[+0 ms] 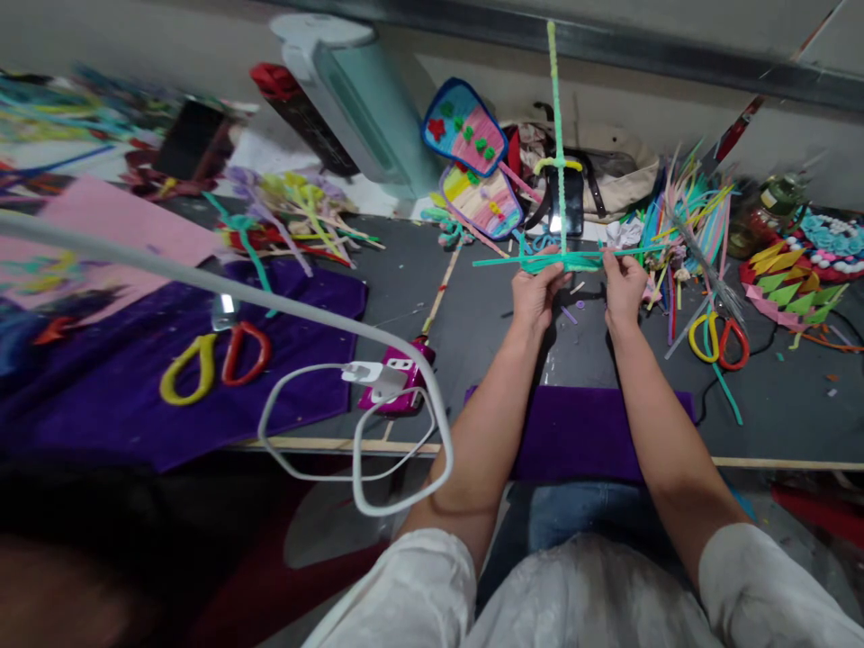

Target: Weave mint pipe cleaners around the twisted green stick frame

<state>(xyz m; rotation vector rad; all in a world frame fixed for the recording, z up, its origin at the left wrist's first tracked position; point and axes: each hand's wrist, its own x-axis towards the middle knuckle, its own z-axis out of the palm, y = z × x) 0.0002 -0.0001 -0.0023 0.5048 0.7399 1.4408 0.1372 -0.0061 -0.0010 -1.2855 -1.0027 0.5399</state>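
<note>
Above dark bench (472, 297): left hand (536, 297) and right hand (622, 286), each grip pinched on teal pipe-cleaner bundle (563, 261), steadying crosspiece; green stem (557, 135) rises upright from centre. Scissors (719, 340) lie right, purple cloth (573, 432) nearer body.

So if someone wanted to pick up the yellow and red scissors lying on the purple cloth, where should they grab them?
Probably by the handle loops. The scissors lie flat on the purple cloth, the yellow and red loops spread toward the table's near edge and the blades pointing away. Coming from above on the near side, fingers can slip into the loops or pinch them, away from the blades. Both hands are busy with green pipe cleaners.
</note>
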